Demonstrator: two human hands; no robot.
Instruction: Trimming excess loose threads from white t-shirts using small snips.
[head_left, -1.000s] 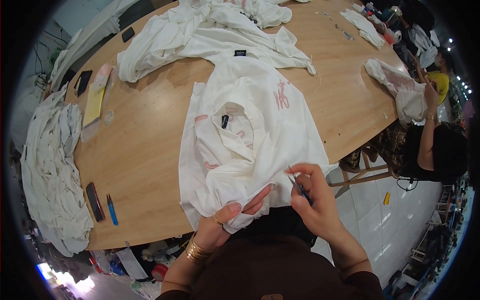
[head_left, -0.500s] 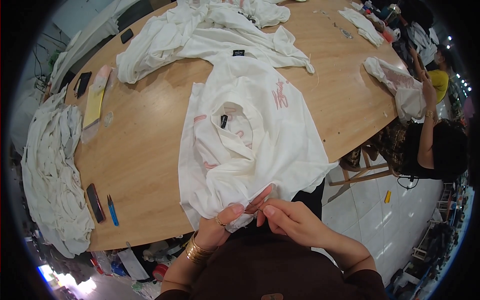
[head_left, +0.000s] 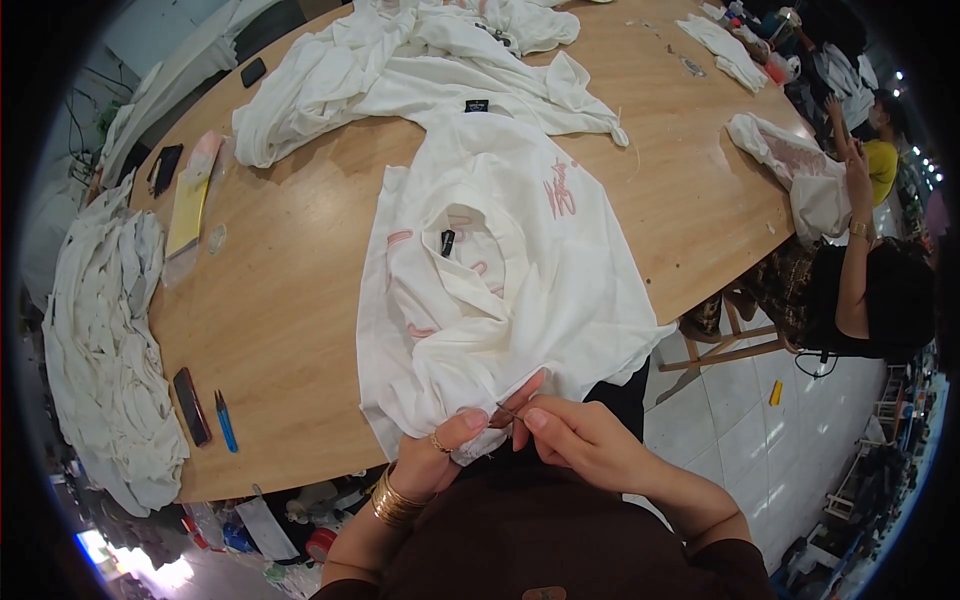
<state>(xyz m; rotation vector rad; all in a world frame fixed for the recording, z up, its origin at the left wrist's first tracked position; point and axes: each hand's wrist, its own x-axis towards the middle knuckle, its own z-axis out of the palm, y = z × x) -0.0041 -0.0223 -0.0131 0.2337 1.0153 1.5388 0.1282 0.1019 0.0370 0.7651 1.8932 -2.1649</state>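
Note:
A white shirt (head_left: 590, 270) with pink embroidered lettering hangs over the table edge toward my body. Its round neck opening, with a dark label inside, faces up. My left hand (head_left: 450, 450), with gold bangles at the wrist, grips a gathered part of the shirt at its near edge. My right hand (head_left: 585, 440) is closed beside it, thumb and fingertips pinched on a thin, needle-like thing (head_left: 509, 411) that points at the cloth by my left thumb. It is too fine to identify for certain. The cloth under my left fingers is partly hidden.
More white garments (head_left: 380, 80) lie heaped at the back. A long white pile (head_left: 100, 330) covers the left side, near blue thread snips (head_left: 225, 420), a dark phone-like object (head_left: 192, 405) and a yellow pad (head_left: 187, 215). At right a seated co-worker (head_left: 860, 270) handles white cloth (head_left: 800, 180).
The thin thing in my right fingers has shifted slightly up and left, closer to my left thumb. My left hand and the shirt stay in place.

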